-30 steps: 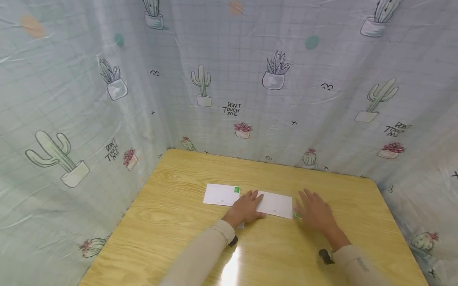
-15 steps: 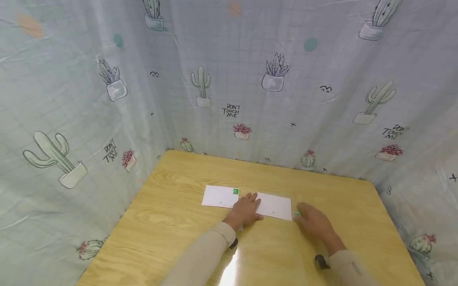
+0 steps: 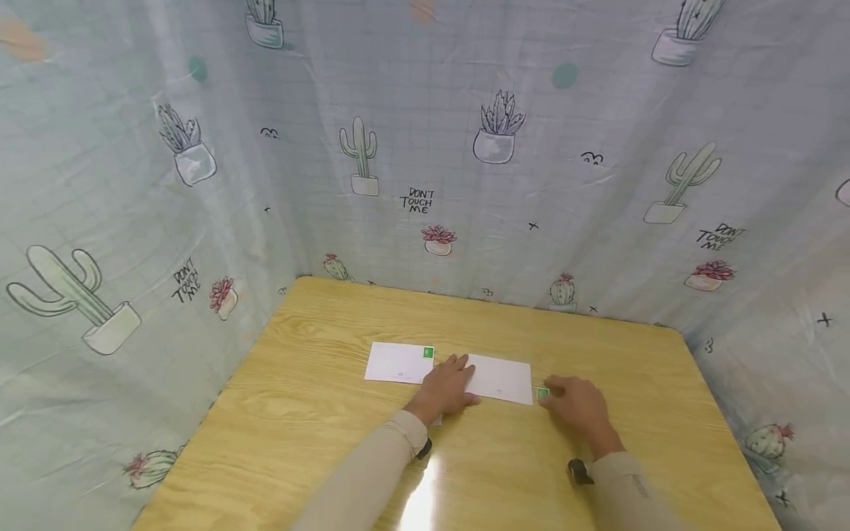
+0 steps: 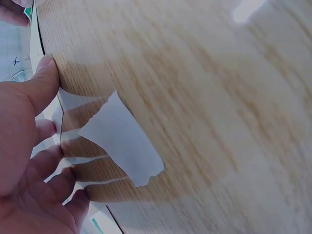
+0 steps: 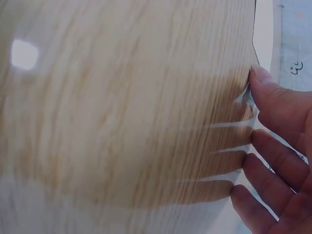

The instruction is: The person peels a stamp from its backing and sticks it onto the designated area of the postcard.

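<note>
1. Left envelope point(image 3: 392, 365): green stamp point(image 3: 428, 352) in far right corner; looks done
2. Right envelope point(image 3: 501, 378): left hand point(image 3: 443, 386) spread over its left end; no stamp seen, looks pending
3. Loose stamp point(image 3: 543, 393): just right of it, at right hand's point(image 3: 583, 405) thumb; pinched or not, cannot tell

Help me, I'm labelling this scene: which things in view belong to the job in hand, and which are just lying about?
In the job, apparently:
White card, touched by the left hand
Green stamp, at the right hand
Stamped card, likely the same job

Just lying about, apparently:
Torn paper scrap, untouched on the table
</note>
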The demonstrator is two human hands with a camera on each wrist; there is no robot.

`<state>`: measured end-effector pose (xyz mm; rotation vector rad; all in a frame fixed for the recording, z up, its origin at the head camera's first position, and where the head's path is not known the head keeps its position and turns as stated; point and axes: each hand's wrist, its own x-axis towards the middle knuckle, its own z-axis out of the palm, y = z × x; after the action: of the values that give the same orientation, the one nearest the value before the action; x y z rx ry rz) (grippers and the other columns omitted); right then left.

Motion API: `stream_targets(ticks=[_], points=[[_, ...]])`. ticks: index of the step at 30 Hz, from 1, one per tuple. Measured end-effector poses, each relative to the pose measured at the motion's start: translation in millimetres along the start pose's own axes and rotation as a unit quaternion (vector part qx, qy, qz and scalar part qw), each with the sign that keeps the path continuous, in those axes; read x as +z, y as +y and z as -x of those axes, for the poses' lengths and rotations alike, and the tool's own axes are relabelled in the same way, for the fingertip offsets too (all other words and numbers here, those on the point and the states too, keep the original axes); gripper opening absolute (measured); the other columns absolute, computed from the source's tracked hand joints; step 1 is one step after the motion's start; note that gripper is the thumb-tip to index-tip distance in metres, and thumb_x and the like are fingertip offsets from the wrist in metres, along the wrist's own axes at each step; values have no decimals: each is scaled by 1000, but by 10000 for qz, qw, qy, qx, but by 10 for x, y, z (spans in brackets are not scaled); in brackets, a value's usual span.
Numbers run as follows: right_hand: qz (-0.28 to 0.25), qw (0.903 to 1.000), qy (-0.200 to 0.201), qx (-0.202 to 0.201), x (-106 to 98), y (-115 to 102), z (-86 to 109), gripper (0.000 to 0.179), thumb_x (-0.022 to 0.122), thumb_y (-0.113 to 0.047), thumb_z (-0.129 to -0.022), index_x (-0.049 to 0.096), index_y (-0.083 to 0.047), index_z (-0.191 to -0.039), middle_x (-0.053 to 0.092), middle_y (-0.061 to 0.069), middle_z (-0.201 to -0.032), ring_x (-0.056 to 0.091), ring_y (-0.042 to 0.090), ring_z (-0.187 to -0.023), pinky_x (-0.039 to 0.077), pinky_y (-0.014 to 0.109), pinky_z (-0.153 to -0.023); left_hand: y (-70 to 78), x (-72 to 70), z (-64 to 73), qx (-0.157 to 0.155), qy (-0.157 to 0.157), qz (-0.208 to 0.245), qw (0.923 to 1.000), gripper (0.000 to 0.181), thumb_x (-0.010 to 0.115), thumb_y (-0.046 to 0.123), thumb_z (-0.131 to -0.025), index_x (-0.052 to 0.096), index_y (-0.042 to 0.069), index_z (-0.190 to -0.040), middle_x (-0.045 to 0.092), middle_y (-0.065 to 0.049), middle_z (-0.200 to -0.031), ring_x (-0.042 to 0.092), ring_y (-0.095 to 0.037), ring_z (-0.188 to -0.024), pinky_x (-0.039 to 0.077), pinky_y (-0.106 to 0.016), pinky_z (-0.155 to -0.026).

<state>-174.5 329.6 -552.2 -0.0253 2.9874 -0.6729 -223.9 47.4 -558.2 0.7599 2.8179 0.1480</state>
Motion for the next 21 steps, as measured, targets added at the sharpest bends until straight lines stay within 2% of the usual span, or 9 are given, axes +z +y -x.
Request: stream_targets(ticks=[6,16,21], points=[[240,9997,-10,69,37,-11,16,48,77,-37,-92,72,-8,-130,65,22,-143,58,53,-129,48,67,-105,20,-21,1,161,62,-31,9998,71,58,57,-102,45,16,-159,34,-5,-171,33,-28,-159,37,-42,-128],[440,9987,-262,-76,54,-107,45,47,73,-35,-97,71,-4,-132,55,32,-147,50,59,-135,40,73,-112,32,-42,20,101,-62,-84,9999,72,57,58,-102,43,17,-160,32,-5,-172,31,-28,-160,35,-43,-129],[713,9962,-146,-473,112,-208,-11,39,71,-29,-98,74,0,-125,60,34,-140,58,57,-128,46,70,-109,-69,-20,69,-23,-28,-48,10000,73,57,59,-101,43,17,-160,32,-4,-172,31,-27,-160,35,-42,-129]])
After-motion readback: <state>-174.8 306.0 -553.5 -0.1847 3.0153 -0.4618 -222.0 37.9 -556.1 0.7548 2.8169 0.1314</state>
